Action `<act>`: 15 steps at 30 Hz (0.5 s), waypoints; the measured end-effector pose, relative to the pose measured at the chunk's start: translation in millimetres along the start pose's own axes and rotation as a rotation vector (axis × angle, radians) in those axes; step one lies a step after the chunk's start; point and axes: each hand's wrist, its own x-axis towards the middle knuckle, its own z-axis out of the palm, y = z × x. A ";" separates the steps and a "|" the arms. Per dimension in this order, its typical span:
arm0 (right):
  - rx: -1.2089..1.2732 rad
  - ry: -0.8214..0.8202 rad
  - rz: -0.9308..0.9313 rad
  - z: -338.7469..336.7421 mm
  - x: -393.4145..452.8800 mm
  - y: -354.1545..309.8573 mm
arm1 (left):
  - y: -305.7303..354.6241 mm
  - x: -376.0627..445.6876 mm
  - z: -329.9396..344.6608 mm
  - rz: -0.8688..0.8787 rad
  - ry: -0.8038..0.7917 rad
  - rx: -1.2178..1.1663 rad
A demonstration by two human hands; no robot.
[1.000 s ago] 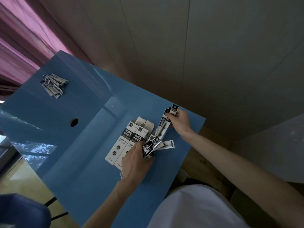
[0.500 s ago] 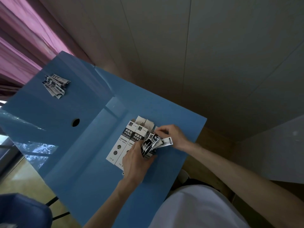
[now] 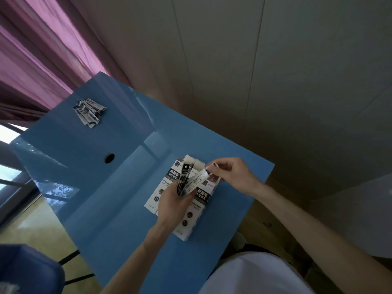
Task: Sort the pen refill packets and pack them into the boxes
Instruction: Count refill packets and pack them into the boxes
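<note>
The left hand [image 3: 172, 205] grips a small bundle of refill packets [image 3: 184, 181], count unclear; the right hand [image 3: 232, 174] pinches one white packet [image 3: 196, 181]; beneath lie two boxes [image 3: 196, 205], partly hidden; a loose pile of packets [image 3: 89, 112] sits far across the blue table [image 3: 101, 187].

1. A glossy blue rectangular table [image 3: 106, 209] has a round hole [image 3: 109, 158] near its middle.
2. White-and-black cardboard refill boxes [image 3: 198, 211] lie side by side near the right edge.
3. A loose pile of grey refill packets [image 3: 89, 112] sits at the far left corner.

Blue table [image 3: 101, 198], white-and-black boxes [image 3: 192, 219], black-and-white packets [image 3: 90, 112], pink curtain [image 3: 42, 60]
</note>
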 end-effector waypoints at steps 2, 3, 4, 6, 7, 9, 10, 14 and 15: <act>-0.010 0.019 -0.003 -0.8 4.3 -3.4 | -1.8 2.9 -6.5 -0.036 -0.057 -0.070; -0.024 0.018 0.010 -1.8 6.3 -5.4 | -3.7 4.2 -9.7 -0.049 -0.089 -0.109; -0.042 0.004 0.029 -2.1 7.8 -8.7 | -5.8 5.4 -13.2 -0.048 -0.117 -0.142; -0.093 -0.035 0.057 -1.2 9.9 -13.9 | -7.2 5.8 -19.8 -0.044 -0.157 -0.177; -0.100 -0.050 0.065 0.1 10.3 -16.5 | -8.6 6.2 -21.9 -0.047 -0.163 -0.183; -0.068 -0.059 0.072 4.0 10.3 -21.9 | -11.1 6.5 -23.9 -0.031 -0.153 -0.156; -0.062 -0.070 0.067 6.4 10.3 -24.6 | -12.2 6.7 -24.5 -0.001 -0.135 -0.108; -0.271 -0.154 0.014 15.0 11.7 -26.5 | -11.8 5.9 -25.6 0.063 -0.133 -0.022; -0.293 -0.161 0.007 16.2 12.6 -25.0 | -11.6 5.6 -26.0 0.076 -0.139 -0.017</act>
